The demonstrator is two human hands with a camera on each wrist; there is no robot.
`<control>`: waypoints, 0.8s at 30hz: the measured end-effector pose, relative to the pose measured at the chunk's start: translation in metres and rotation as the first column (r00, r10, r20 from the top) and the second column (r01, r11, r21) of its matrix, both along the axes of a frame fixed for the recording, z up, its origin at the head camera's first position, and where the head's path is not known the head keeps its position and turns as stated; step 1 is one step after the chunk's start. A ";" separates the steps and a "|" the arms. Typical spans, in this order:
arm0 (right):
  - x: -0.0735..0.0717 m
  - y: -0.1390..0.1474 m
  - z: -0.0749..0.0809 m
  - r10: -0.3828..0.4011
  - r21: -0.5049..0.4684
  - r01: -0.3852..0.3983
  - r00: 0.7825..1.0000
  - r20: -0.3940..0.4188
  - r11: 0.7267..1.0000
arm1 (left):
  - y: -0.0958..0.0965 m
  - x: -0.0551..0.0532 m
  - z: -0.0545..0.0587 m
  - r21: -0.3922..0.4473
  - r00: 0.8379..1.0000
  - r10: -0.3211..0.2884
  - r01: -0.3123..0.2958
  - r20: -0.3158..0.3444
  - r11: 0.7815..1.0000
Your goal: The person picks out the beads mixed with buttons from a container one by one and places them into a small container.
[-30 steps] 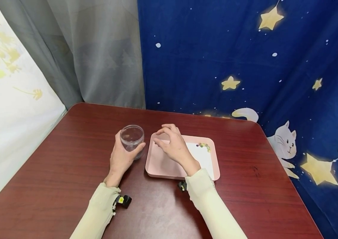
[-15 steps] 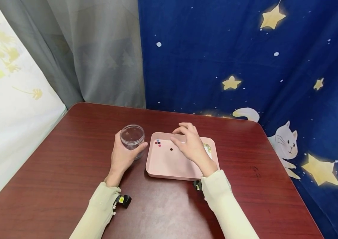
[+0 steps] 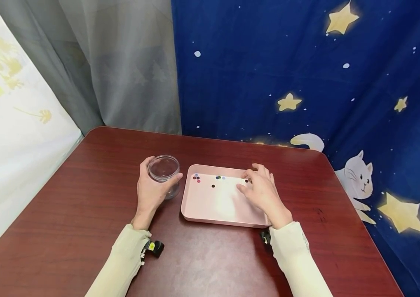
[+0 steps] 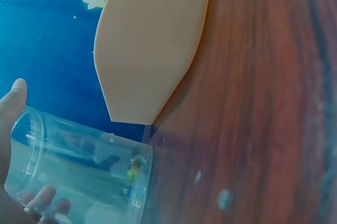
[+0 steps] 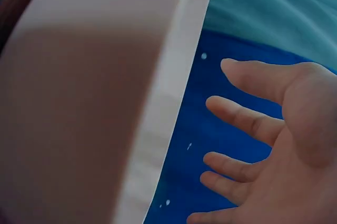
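My left hand (image 3: 149, 193) grips a clear round jar (image 3: 163, 177) from its left side, thumb across the near side. In the left wrist view, several small coloured beads (image 4: 132, 174) lie at the bottom of the jar. Right of it sits a shallow pink tray (image 3: 210, 206). My right hand (image 3: 263, 192) hovers over the tray's right end, thumb and fingers apart, with nothing visible between them. A dark bead (image 3: 247, 181) shows by its fingertips; the hand hides that corner. More small beads (image 3: 198, 181) lie in the tray's far left corner, and others (image 3: 219, 177) along its far side.
The dark red wooden table (image 3: 83, 214) holds the jar and tray. A blue star-patterned curtain (image 3: 254, 82) hangs behind its far edge, with a grey curtain (image 3: 135, 82) to the left. A single dark bead (image 3: 213, 186) lies apart in the tray.
My right hand has moved right across the tray and lowered toward its far right corner, uncovering the beads at the left and middle. My left hand keeps hold of the jar in place.
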State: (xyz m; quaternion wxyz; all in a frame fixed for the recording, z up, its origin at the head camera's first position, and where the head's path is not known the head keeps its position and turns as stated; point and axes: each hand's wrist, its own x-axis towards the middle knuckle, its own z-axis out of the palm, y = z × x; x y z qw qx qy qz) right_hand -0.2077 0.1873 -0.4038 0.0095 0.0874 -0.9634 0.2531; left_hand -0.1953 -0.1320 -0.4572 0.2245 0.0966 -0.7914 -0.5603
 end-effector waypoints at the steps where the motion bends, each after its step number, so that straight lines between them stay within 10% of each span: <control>1: 0.001 0.003 -0.001 -0.005 0.012 0.005 1.000 -0.001 1.000 | 0.001 0.000 0.001 0.005 1.000 -0.001 0.001 -0.007 1.000; 24: 0.007 0.035 -0.012 -0.095 0.188 0.089 0.995 0.024 0.978 | 0.001 -0.008 0.002 0.019 0.998 -0.064 0.065 -0.025 0.998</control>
